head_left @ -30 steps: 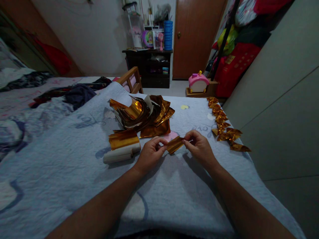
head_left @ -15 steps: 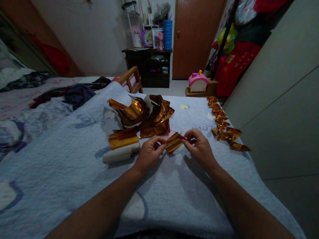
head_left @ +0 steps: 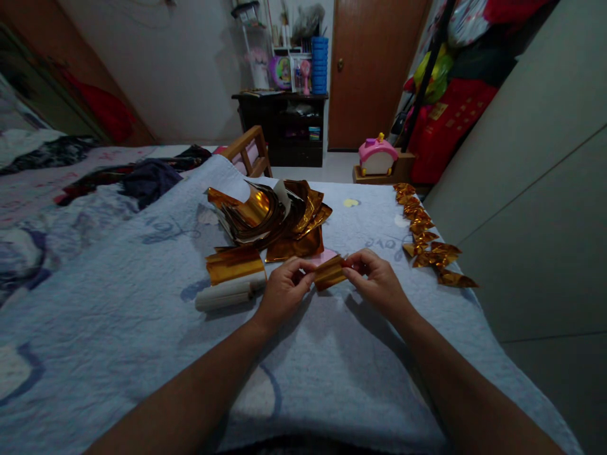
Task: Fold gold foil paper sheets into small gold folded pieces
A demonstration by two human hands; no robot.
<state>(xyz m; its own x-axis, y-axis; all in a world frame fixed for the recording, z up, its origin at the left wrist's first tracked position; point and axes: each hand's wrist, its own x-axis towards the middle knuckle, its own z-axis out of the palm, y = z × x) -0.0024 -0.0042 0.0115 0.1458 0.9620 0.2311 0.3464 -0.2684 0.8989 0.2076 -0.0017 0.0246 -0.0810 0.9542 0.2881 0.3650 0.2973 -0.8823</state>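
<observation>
Between my two hands is a small folded piece of gold foil paper (head_left: pixel 329 274), held just above the blue bedsheet (head_left: pixel 332 373). My left hand (head_left: pixel 285 287) pinches its left end between thumb and fingers. At the other end, my right hand (head_left: pixel 374 276) grips the upper right corner with thumb and fingertips. Beyond my hands lies a loose, curled stack of gold foil sheets (head_left: pixel 258 212). Left of my left hand are a flatter gold foil sheet bundle (head_left: pixel 234 265) and a pale grey roll (head_left: pixel 225 294).
Folded gold foil pieces (head_left: pixel 421 221) lie in a row along the bed's right edge, near a pale cabinet (head_left: pixel 535 253). Rumpled dark clothes (head_left: pixel 152 180) lie at the left. A wooden chair (head_left: pixel 249 151) stands past the far edge, and a pink toy (head_left: pixel 377 156) sits beyond.
My right hand has shifted slightly left, closer to my left hand. The foil paper's right side has turned up and now looks narrower. My left hand stays almost in place.
</observation>
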